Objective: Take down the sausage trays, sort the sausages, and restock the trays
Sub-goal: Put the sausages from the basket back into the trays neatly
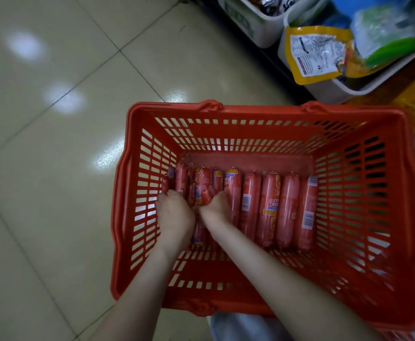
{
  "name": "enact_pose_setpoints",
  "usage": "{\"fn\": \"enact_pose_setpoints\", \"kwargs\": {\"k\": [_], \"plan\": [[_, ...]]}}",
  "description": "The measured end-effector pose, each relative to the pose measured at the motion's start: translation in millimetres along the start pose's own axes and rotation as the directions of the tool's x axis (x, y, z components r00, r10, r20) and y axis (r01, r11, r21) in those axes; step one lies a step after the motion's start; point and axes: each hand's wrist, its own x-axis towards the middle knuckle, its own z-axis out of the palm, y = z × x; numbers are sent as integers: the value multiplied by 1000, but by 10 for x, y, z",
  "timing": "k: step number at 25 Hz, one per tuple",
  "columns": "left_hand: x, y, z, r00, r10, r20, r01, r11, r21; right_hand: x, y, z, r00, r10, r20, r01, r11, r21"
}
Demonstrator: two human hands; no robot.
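1. Left hand (174, 212) and right hand (216, 207): both reach down inside the red basket (250, 112), side by side and almost touching at the thumbs.
2. Grip state: my fingers on both hands are bent down into the small sausages (201, 183). The tips are hidden, so I cannot tell whether either hand closes round one.
3. Small sausages: bunched under and just ahead of both hands, at the basket's left end.
4. Large sausages (268, 207): laid parallel in a row on the basket bottom, starting just beside my right hand and running away to its right.
5. Surface: the basket stands over a glossy pale tiled floor (53, 168), which shows light reflections to the left of my left hand.
6. Room: well ahead and right of my hands, white shelf tubs (263, 38) hold a yellow packet (312, 55) and a green packet (386, 28)
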Motion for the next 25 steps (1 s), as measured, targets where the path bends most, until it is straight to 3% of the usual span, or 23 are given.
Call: {"fn": "enact_pose_setpoints", "kwargs": {"k": [5, 8, 10, 13, 15, 18, 22, 25], "plan": [[58, -21, -89, 993, 85, 83, -74, 989, -125, 53, 147, -110, 996, -21, 89, -7, 952, 305], [50, 55, -160, 971, 130, 199, -87, 973, -213, 14, 179, -241, 991, -57, 122, 6, 923, 384], [44, 117, -218, 937, 165, 307, -41, 927, -372, -33, 102, -385, 992, -45, 120, -20, 870, 493], [-115, 374, -355, 851, 310, 423, 69, 733, -676, -147, -30, -909, 976, -132, 173, -10, 768, 640], [-262, 642, -415, 793, 404, 455, 91, 661, -745, -324, -19, -1396, 937, -250, 243, -17, 662, 749], [-628, 1119, -395, 673, 514, 532, 75, 668, -740, -688, 271, -2116, 927, -308, 215, 14, 599, 800], [-1373, 1674, -168, 464, 616, 637, 30, 707, -706, -1215, 913, -2828, 978, -204, 35, 90, 570, 817], [-2036, 1992, 77, 337, 669, 662, -68, 719, -692, -1669, 1530, -3234, 980, -153, -123, 178, 426, 887]]}}
